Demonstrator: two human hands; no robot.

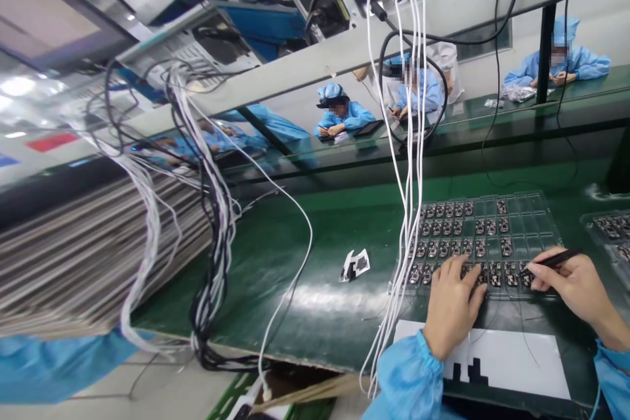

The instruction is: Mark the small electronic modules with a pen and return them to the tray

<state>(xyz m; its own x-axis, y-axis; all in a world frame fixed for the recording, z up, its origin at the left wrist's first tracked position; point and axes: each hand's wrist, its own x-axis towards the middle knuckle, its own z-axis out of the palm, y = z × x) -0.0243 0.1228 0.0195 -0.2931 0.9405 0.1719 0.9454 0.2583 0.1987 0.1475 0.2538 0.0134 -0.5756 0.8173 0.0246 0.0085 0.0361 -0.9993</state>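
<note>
A clear plastic tray (534, 223) with rows of small black circuit boards (506, 247) lies on the green bench. My left hand (453, 302) rests over the tray's front row, fingers spread and touching the boards there. In my right hand (575, 285) are black tweezers (556, 258), pinched between thumb and fingers. Their tip points at a board near the right end of the front row. Under my wrists, a white sheet (522, 354) with black cut-out shapes lies at the bench's front edge.
White cables (411, 164) hang down in front of the tray's left side. A second tray of boards (610, 226) sits at the right. A small white-and-black scrap (354, 265) lies on the bench (325, 315). Stacked flat sheets (98, 243) stand left. Several co-workers (344, 115) sit opposite.
</note>
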